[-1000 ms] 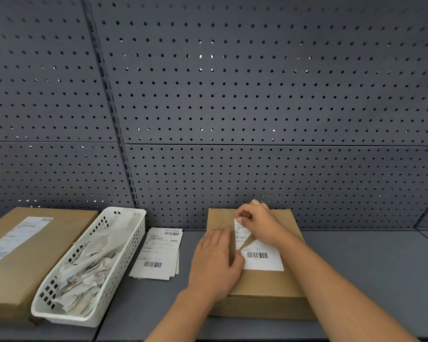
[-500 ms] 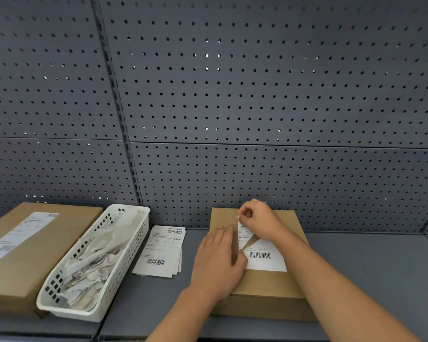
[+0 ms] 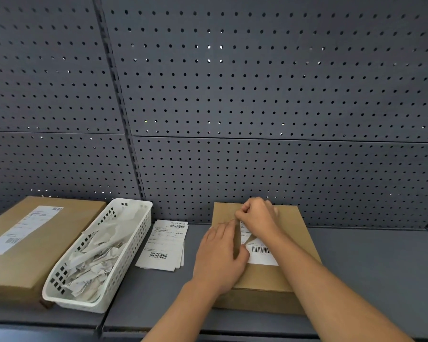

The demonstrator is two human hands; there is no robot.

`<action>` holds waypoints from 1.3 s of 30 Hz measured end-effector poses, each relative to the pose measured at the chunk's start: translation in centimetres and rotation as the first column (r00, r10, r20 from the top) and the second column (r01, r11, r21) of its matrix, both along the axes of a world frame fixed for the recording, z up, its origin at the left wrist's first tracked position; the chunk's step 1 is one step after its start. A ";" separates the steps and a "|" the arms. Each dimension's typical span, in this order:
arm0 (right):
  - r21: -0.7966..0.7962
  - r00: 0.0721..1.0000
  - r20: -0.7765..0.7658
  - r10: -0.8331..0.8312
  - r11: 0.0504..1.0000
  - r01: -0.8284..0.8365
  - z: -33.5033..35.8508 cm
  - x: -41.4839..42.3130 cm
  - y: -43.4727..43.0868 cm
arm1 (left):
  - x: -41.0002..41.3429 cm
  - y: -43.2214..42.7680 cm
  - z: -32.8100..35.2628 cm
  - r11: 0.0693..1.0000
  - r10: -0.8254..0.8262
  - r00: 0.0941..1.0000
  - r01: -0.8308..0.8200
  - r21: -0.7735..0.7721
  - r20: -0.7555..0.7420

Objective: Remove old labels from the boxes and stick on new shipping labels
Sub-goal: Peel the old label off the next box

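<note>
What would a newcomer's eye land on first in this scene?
At center right, the right hand pinches the far end of the shipping label on a cardboard box while the left hand presses flat beside it. To their left, a white basket holds crumpled label scraps.

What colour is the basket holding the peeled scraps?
White, with a perforated grid wall, clearest in the head view: basket.

A box (image 3: 294, 233) on the shelf (image 3: 368, 262), two hands on it.
Far end of label (image 3: 261, 253) pinched by right hand (image 3: 257, 215); left hand (image 3: 220, 257) flat beside it.
</note>
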State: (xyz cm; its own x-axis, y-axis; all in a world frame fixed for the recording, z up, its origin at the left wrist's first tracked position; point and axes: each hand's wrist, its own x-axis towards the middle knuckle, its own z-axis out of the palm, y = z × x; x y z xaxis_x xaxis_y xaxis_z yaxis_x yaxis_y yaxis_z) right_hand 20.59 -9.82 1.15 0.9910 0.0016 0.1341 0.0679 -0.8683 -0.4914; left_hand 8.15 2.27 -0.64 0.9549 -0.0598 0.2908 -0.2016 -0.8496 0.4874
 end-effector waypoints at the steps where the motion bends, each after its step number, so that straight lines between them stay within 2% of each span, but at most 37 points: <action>1: -0.010 1.000 0.011 0.001 1.000 -0.001 -0.1 0.0 0.0 | 0.0 0.0 0.0 1.000 0.000 1.000 0.000 -0.001 0.003; 7: -0.025 0.992 0.125 0.005 1.000 -0.001 -0.3 -0.5 0.3 | 0.0 0.0 -0.1 1.000 0.009 1.000 -0.009 0.000 0.007; 9: 0.047 0.991 0.130 0.017 0.999 -0.023 -0.3 -0.5 -0.4 | 0.0 0.0 0.0 1.000 0.006 1.000 -0.006 -0.002 0.005; 11: 0.185 0.991 0.123 0.054 0.980 -0.077 0.0 -0.4 -1.4 | 0.0 0.1 -0.1 1.000 0.005 1.000 -0.005 -0.005 0.007; 14: 0.328 0.994 0.059 0.097 0.938 -0.111 0.7 -0.5 -2.1 | 0.0 0.1 -0.2 1.000 0.008 1.000 -0.008 -0.003 0.006; 16: 0.312 0.995 0.013 0.100 0.945 -0.099 0.6 -0.5 -1.6 | 0.0 0.1 -0.2 1.000 0.007 1.000 -0.007 -0.005 0.002; 17: 0.254 0.996 0.011 0.091 0.963 -0.091 0.3 -0.6 -1.3 | 0.1 0.1 -0.2 1.000 0.006 1.000 -0.006 -0.003 0.001; 19: 0.114 0.997 0.050 0.065 0.991 -0.071 -0.5 -0.7 -0.7 | 0.1 0.1 -0.2 1.000 0.003 1.000 -0.003 -0.002 0.002; 22: 0.058 0.997 0.074 0.025 0.998 -0.029 -0.8 -0.6 -0.3 | 0.1 0.0 -0.3 1.000 0.002 1.000 -0.002 -0.004 0.004; 35: 0.040 0.996 0.092 0.011 0.999 -0.015 -0.5 -1.0 0.3 | 0.1 0.1 -0.2 1.000 -0.001 1.000 0.001 -0.008 0.020; 37: 0.106 0.996 0.083 0.044 0.993 -0.053 -0.1 -1.0 -0.5 | 0.0 0.1 0.0 1.000 -0.001 1.000 0.002 -0.009 0.020; 39: 0.264 0.988 0.067 0.141 0.952 -0.154 0.3 -0.8 -1.8 | -0.1 0.2 0.1 1.000 -0.005 1.000 0.005 -0.008 0.015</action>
